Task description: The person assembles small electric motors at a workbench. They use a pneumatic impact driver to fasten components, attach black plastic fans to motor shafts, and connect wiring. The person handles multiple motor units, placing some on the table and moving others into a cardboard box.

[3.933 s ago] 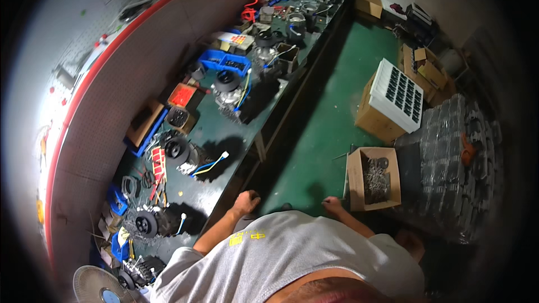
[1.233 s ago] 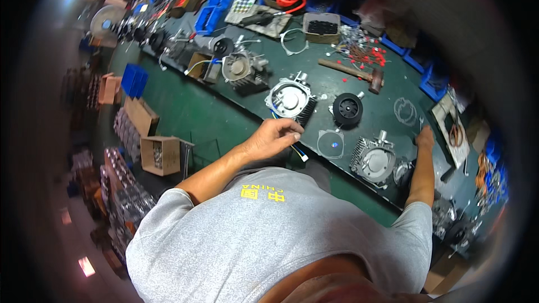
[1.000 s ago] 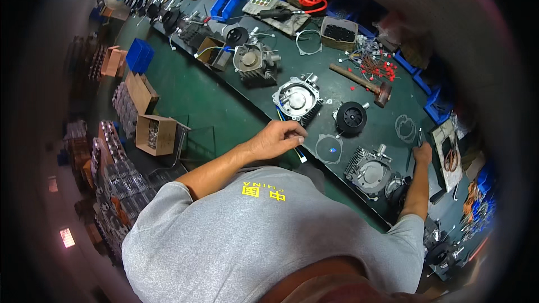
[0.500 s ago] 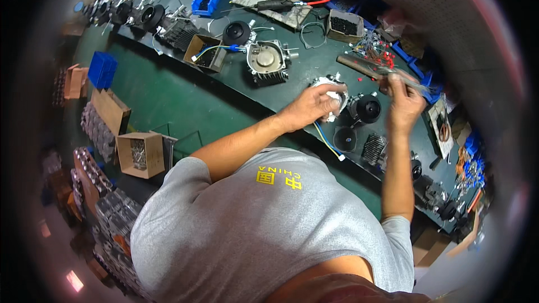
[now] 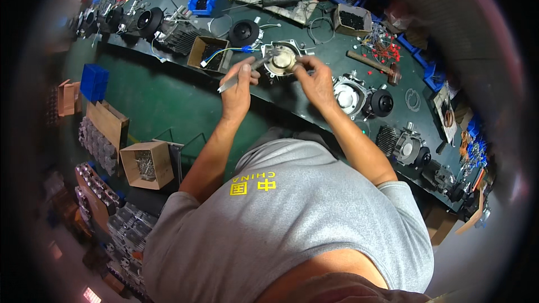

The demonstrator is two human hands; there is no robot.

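My left hand is closed around a long, flat grey metal tool, whose exact kind I cannot make out. One end juts out past the thumb, and the other reaches towards an open round metal housing on the bench's front edge. At that housing's right side, the fingers of my right hand are pinched together by the rim; whatever lies between them is hidden. Right of this hand sits a second open housing, joined to a black round fan-like part.
Behind stand a cardboard box of small black parts, a hammer and a black-handled screwdriver. An open box with a wire lead over it is left of the housing. Thin rings lie at the right.
Both hands moved left to the other housing. My right hand left the hammer area; my left hand let go of the right-hand housing and now holds the flat tool.
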